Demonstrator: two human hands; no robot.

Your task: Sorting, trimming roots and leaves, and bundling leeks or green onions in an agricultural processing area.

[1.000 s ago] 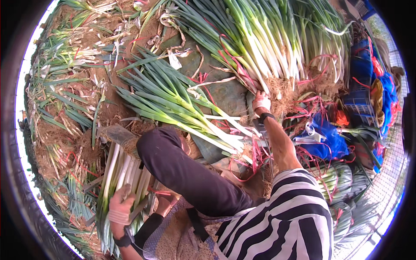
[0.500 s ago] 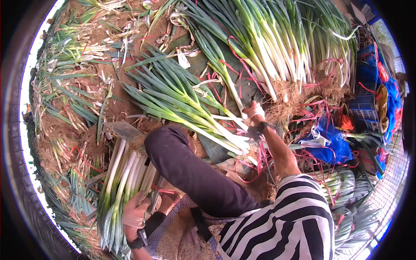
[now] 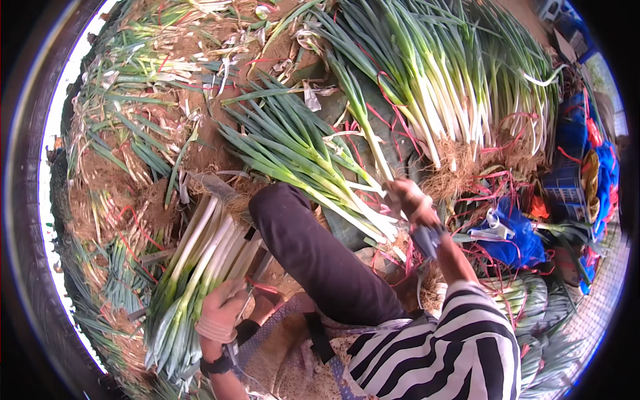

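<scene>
My right hand [image 3: 408,199] is closed around the white root end of a long green onion [image 3: 373,150] with dark green leaves. A dark band with a blurred grey piece [image 3: 425,241] sits at that wrist. Just left of this hand lies a loose pile of green onions [image 3: 320,163], root ends toward me. My left hand [image 3: 223,312] is curled beside a bundle of green onions [image 3: 200,250] whose leaves point toward me; what its fingers hold, if anything, is hidden. A flat metal plate [image 3: 217,185] stands at the bundle's root end.
More green onions [image 3: 447,87] with hairy roots lie at the far right. Red ties [image 3: 480,180], a blue plastic bag [image 3: 510,237] and a blue crate [image 3: 567,183] are at the right. Tied bundles lie at near right. Trimmed leaves and soil [image 3: 133,133] cover the left ground. My bent knee [image 3: 300,233] sits between my hands.
My right hand has come nearer, its fingers now around the green onion's root end. My left hand has turned slightly beside the bundle. The whole view has shifted a little.
</scene>
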